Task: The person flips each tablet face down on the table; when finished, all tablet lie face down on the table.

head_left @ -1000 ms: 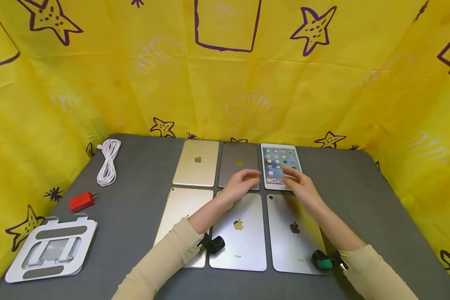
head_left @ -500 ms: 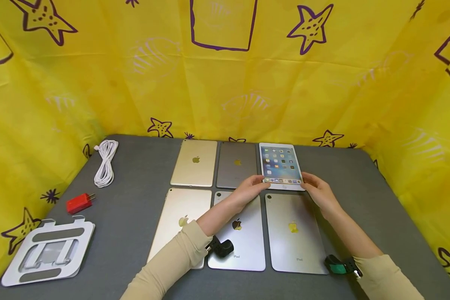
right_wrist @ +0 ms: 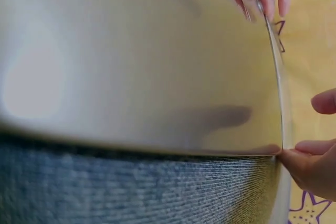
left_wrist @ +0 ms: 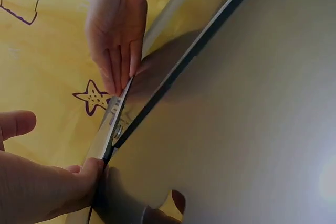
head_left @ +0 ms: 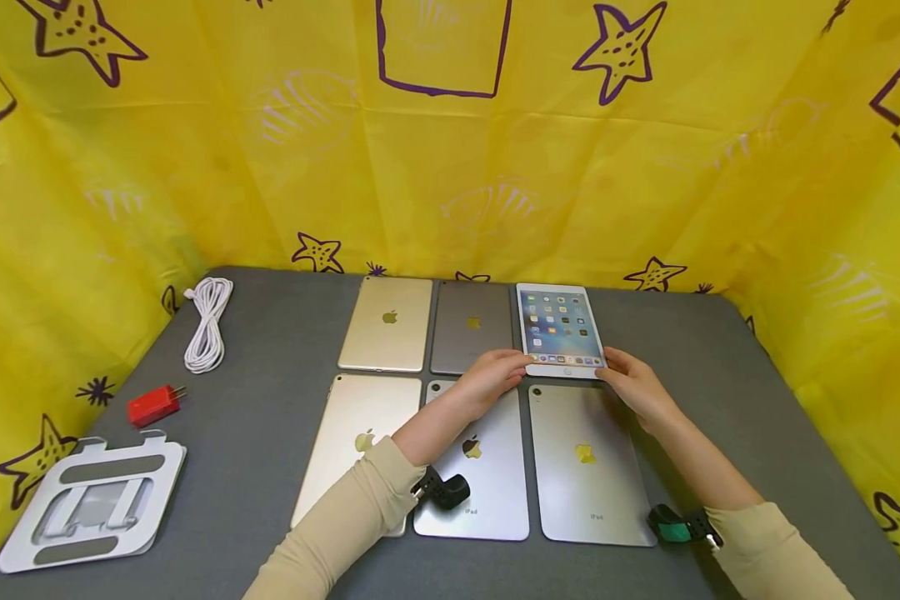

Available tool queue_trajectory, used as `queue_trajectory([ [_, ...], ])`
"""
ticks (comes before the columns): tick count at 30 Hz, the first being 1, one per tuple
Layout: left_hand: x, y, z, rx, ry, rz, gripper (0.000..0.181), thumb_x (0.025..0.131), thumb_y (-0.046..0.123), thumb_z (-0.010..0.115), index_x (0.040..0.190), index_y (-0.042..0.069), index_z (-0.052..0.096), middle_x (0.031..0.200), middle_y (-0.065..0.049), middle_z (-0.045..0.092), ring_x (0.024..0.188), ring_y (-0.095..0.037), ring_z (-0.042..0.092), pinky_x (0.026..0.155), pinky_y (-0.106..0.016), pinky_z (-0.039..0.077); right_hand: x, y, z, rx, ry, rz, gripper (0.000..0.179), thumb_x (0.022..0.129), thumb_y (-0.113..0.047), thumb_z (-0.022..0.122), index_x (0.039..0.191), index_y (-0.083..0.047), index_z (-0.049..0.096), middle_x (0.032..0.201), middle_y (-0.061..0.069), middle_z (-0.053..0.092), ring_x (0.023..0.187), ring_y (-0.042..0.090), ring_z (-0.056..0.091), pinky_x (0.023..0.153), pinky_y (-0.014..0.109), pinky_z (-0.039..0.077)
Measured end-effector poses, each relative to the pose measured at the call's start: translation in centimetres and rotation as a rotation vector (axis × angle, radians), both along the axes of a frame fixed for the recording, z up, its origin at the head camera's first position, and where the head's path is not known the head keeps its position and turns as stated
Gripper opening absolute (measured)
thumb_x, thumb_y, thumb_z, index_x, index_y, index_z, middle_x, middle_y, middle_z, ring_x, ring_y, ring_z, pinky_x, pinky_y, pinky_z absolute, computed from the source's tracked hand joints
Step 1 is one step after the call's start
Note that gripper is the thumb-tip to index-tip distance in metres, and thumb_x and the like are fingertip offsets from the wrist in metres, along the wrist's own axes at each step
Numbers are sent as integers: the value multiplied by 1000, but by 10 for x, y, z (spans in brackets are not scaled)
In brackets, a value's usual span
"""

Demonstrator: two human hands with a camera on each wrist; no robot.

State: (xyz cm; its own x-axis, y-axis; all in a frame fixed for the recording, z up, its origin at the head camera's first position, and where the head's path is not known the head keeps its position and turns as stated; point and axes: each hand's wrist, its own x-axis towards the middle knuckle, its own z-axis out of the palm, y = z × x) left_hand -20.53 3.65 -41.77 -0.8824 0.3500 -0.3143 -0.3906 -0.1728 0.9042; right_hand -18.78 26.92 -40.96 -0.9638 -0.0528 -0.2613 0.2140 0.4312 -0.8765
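The white tablet lies screen up at the back right, icons showing. My left hand is at its near left corner, right hand at its near right corner. Fairly straight left fingers touch the edge in the left wrist view, the left thumb apart from them. In the right wrist view, fingertips of the right hand meet a tablet's corner, and the right thumb is lifted away. The silver iPad lies face down under the right forearm; another silver iPad is under the left.
A dark grey tablet and two gold tablets complete the two rows, all backs up. A coiled white cable, red charger plug and white folding stand lie at left. Yellow curtains enclose the back and sides.
Both hands have moved from above the tablets to the white tablet's near corners. Over the last half second they have stayed there with only slight finger shifts; the head view tilted a little.
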Motion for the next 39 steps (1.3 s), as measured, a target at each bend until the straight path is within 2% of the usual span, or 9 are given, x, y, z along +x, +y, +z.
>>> queue_trajectory([
  [7, -1, 0, 2, -11, -32, 2, 46, 96, 13, 60, 130, -16, 48, 133, -21, 51, 124, -31, 50, 107, -35, 38, 0, 1, 0, 42, 11, 12, 63, 101, -12, 48, 149, 12, 17, 150, 34, 27, 137, 43, 31, 112, 53, 26],
  [12, -1, 2, -1, -61, 18, -11, 54, 98, 15, 57, 138, -17, 39, 138, -25, 48, 121, -31, 52, 106, -35, 40, 1, -1, 1, 124, 10, 46, 65, 101, -18, 50, 150, 11, 18, 148, 34, 30, 135, 44, 33, 109, 54, 30],
  [15, -1, 5, -5, -133, 100, -36, 50, 99, 14, 55, 138, -14, 43, 130, -23, 54, 108, -26, 56, 100, -32, 44, -1, -6, 2, 187, 12, 68, 66, 100, -21, 50, 150, 9, 21, 146, 34, 33, 133, 45, 35, 107, 56, 33],
  [18, 1, 5, -4, -260, 222, -45, 37, 99, 14, 54, 130, -6, 56, 111, -18, 64, 93, -20, 57, 86, -28, 48, -1, -10, 2, 227, 20, 81, 65, 100, -23, 51, 149, 9, 23, 144, 34, 36, 129, 45, 38, 104, 55, 36],
  [21, 3, 3, -1, -421, 373, -16, 30, 99, 16, 53, 123, 0, 63, 98, -14, 68, 87, -19, 59, 77, -27, 47, -1, -13, 3, 247, 29, 81, 64, 100, -23, 51, 149, 9, 26, 142, 34, 39, 127, 45, 41, 102, 54, 39],
  [26, 4, -1, 4, -632, 627, 51, 37, 99, 19, 53, 130, -1, 60, 97, -14, 68, 84, -19, 58, 72, -29, 46, -3, -20, 5, 254, 41, 96, 62, 99, -22, 52, 147, 10, 29, 139, 33, 42, 123, 43, 44, 99, 52, 41],
  [32, 3, -3, 9, -658, 748, 115, 42, 100, 19, 53, 136, -2, 53, 91, -11, 66, 71, -17, 53, 61, -25, 42, -4, -27, 5, 203, 93, 115, 65, 97, -26, 56, 144, 13, 33, 128, 33, 50, 109, 37, 53, 88, 41, 47],
  [36, 2, -4, 11, -639, 813, 162, 38, 101, 19, 53, 133, -2, 56, 115, -15, 68, 90, -20, 67, 74, -27, 53, -5, -32, 3, 167, 118, 117, 64, 96, -26, 56, 141, 14, 36, 123, 32, 53, 103, 35, 54, 81, 33, 46],
  [39, 2, -6, 14, -611, 827, 186, 36, 101, 19, 53, 130, -1, 59, 128, -13, 61, 104, -23, 66, 81, -32, 55, -6, -36, 2, 163, 105, 114, 60, 96, -21, 54, 142, 13, 36, 125, 32, 52, 107, 36, 53, 81, 32, 46],
])
